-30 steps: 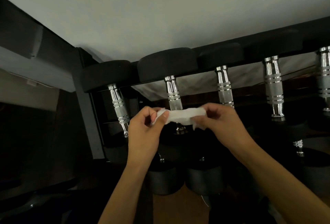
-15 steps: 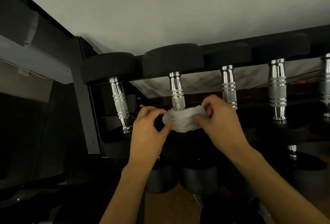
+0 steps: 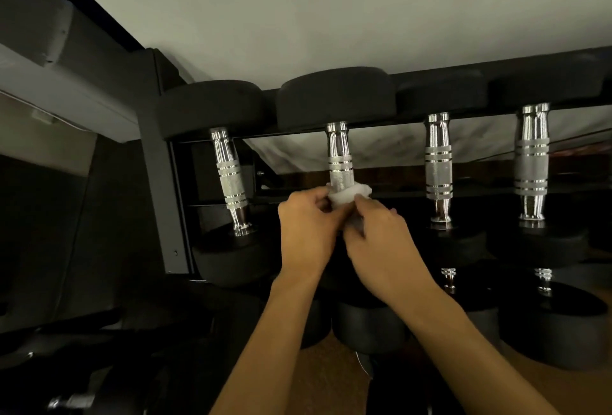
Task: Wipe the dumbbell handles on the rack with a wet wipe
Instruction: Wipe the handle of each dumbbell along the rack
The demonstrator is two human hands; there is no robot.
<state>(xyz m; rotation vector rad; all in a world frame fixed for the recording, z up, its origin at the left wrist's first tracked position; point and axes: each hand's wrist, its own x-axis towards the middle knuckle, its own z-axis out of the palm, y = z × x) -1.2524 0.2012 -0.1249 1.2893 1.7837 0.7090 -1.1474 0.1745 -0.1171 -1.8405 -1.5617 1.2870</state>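
Observation:
Several black dumbbells with chrome handles lie side by side on the top shelf of a dark rack [image 3: 162, 163]. A white wet wipe [image 3: 344, 194] is wrapped around the lower part of the second handle [image 3: 339, 156] from the left. My left hand [image 3: 306, 232] pinches the wipe on its left side. My right hand [image 3: 381, 246] grips it from the right and below. The near end of that handle is hidden behind my hands. The first handle [image 3: 230, 176], third handle [image 3: 438, 166] and fourth handle [image 3: 531, 159] are bare.
A lower shelf holds more dumbbells [image 3: 546, 318], their heads just beneath my forearms. The rack's upright post stands at the left. A pale wall [image 3: 331, 11] rises behind the rack. Dark equipment [image 3: 66, 365] fills the lower left.
Both hands moved forward and together, from holding the wipe stretched in front of the rack to wrapping it around the second handle.

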